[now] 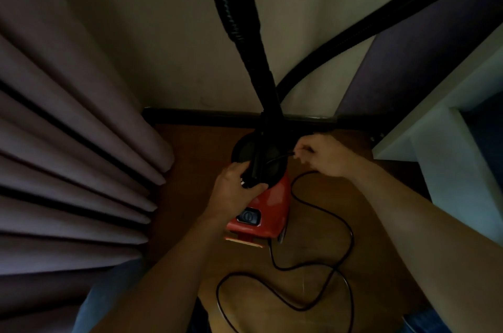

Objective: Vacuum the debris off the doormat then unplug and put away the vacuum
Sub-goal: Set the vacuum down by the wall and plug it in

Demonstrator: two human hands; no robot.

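A red canister vacuum sits on the wooden floor against the wall, with a black power button on top. Its black hose rises from the front and loops up out of view. My left hand grips the black hose base at the vacuum's top. My right hand pinches the black power cord just beside the vacuum's black round front. The cord runs in loose loops over the floor toward me. No doormat is in view.
Pleated curtains hang at the left. A dark baseboard runs along the beige wall. A white shelf or cabinet edge stands at the right. My knees in jeans show at the bottom.
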